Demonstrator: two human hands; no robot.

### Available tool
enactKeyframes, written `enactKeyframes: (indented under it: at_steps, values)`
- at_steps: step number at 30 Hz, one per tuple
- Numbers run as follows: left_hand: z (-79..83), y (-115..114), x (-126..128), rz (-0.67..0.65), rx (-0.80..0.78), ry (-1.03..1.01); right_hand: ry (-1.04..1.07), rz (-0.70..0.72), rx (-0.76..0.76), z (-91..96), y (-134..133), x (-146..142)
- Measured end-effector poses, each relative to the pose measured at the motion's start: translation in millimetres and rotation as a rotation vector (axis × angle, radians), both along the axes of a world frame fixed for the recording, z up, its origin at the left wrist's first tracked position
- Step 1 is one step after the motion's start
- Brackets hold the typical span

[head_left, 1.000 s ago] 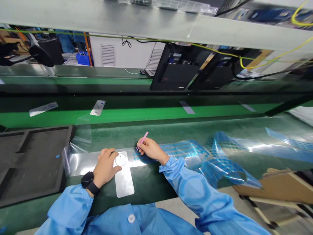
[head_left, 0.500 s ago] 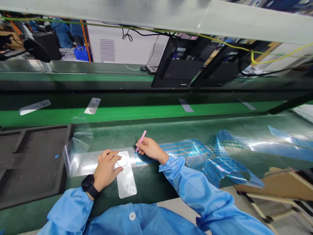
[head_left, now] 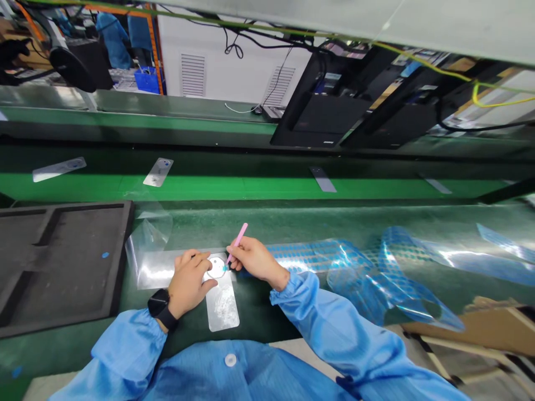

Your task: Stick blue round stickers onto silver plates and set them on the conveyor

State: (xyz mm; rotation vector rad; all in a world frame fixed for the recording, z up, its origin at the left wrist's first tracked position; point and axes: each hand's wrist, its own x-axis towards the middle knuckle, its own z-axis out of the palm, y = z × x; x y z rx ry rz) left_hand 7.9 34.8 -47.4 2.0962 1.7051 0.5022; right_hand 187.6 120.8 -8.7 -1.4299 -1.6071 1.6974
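My left hand [head_left: 191, 279], with a dark watch on its wrist, holds the left edge of a pale phone back panel [head_left: 223, 306], thumb and fingers around its upper part. A large circular camera ring marks the panel's top end. My right hand [head_left: 254, 259] is closed round pink tweezers [head_left: 237, 243], whose tip is at the right side of that ring. A small blue sticker [head_left: 224, 268] shows at the tip; whether the tip still grips it I cannot tell. A clear film sheet with rows of blue stickers [head_left: 305, 255] runs right from behind my right hand.
At the left lies a dark foam tray [head_left: 83, 262]. Curled clear blue film [head_left: 401, 278] covers the right of the bench. Beyond the bench edge, several panels, including a pale panel [head_left: 159, 172], lie on a green conveyor belt [head_left: 234, 189]. Black monitors [head_left: 321, 106] stand behind it.
My right hand has moved the tweezers left from the sticker sheet to the panel's ring, and a blue sticker now shows at the tip. My left hand keeps its hold on the panel.
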Motion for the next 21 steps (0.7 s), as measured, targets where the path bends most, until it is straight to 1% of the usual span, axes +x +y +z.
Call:
enactKeyframes:
  at_steps: [3,6,11,21]
  values:
    - [1.0,0,1,-0.006,0.0,-0.006,-0.06,0.011,0.004,-1.2,-1,-12]
    - [0.7,0,1,-0.014,0.005,-0.006,-0.129,0.026,-0.004,0.7,2,-17]
    - [-0.6,0,1,-0.021,0.023,0.002,-0.167,0.026,-0.015,2.0,4,-18]
    - [2.7,-1,1,-0.025,-0.001,0.027,-0.17,0.077,0.032,-5.9,4,-14]
